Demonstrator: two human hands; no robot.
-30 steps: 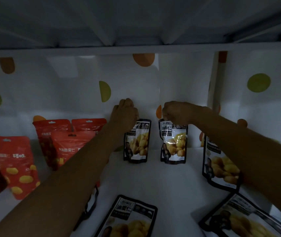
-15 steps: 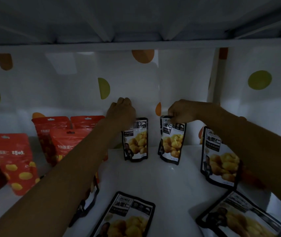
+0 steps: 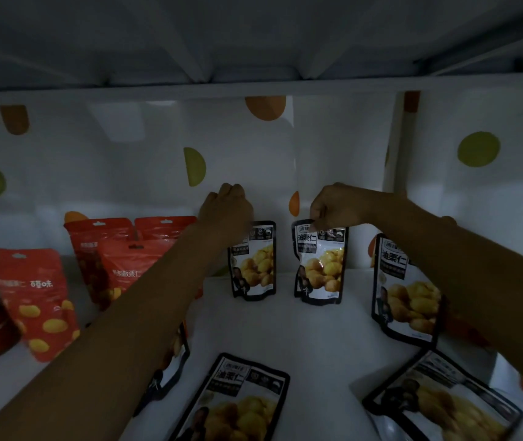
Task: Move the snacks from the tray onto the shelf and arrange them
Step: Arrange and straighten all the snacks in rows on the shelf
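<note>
On the dim white shelf [image 3: 285, 326], left hand [image 3: 226, 211] grips left pouch [image 3: 255, 265], right hand [image 3: 333, 208] pinches right pouch [image 3: 320, 268].

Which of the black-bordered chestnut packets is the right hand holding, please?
The upright packet right of centre at the back: the right hand pinches its top edge; no other black-bordered packet touches that hand.
</note>
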